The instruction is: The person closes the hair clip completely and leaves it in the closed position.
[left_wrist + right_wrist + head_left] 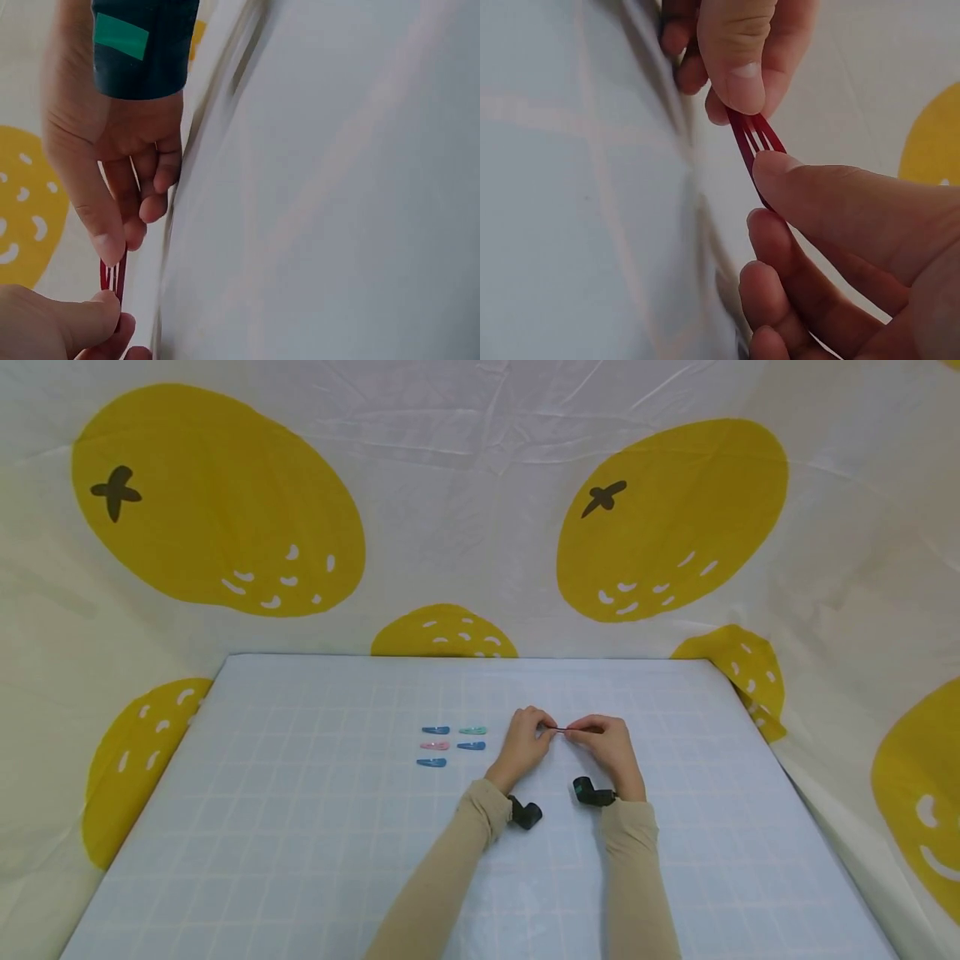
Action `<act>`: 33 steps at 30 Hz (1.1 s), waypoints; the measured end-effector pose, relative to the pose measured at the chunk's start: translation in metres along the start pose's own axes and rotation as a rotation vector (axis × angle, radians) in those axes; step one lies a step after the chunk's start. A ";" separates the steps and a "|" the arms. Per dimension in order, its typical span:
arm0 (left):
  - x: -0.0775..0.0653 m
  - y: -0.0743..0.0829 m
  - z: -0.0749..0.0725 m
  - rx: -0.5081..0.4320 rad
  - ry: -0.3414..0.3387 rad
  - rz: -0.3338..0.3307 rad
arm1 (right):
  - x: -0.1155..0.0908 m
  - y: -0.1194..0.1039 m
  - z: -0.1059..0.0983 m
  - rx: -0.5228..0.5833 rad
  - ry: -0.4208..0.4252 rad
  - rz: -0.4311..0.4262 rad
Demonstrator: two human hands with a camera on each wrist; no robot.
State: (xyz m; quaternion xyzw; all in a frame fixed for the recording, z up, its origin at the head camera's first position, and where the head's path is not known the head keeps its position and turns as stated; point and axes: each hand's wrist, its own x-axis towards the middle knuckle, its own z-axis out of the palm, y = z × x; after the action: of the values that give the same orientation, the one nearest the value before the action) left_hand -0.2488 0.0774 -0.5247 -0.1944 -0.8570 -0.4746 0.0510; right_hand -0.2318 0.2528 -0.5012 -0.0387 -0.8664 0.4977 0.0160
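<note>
A dark red snap hair clip (742, 142) is stretched between both hands above the table. My left hand (527, 742) pinches one end of it between thumb and fingertips. The other end is pinched by my right hand (609, 745); its thumb lies over the clip in the right wrist view. Narrow slits show between the clip's strips, while its two ends are hidden under the fingers. To the left of the hands, several hair clips lie in two columns: a blue clip (436, 730), a green clip (472, 730), a pink clip (435, 746) and more blue ones.
A pale blue checked cloth covers the table (300, 843). Behind and beside it hangs a white curtain (465, 510) printed with big yellow fruit. Each wrist carries a small black camera (592, 792).
</note>
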 end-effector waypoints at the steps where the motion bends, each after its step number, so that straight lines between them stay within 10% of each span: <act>1: 0.000 0.001 -0.001 -0.014 -0.002 -0.003 | 0.000 -0.001 -0.001 0.003 -0.003 -0.002; 33: -0.007 0.043 -0.054 -0.117 0.031 0.017 | -0.016 -0.056 -0.011 0.301 -0.072 -0.142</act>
State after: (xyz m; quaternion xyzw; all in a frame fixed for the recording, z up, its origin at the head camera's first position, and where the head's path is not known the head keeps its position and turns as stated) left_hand -0.2313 0.0508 -0.4633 -0.1971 -0.8251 -0.5264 0.0568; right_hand -0.2176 0.2334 -0.4473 0.0433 -0.7827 0.6203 0.0256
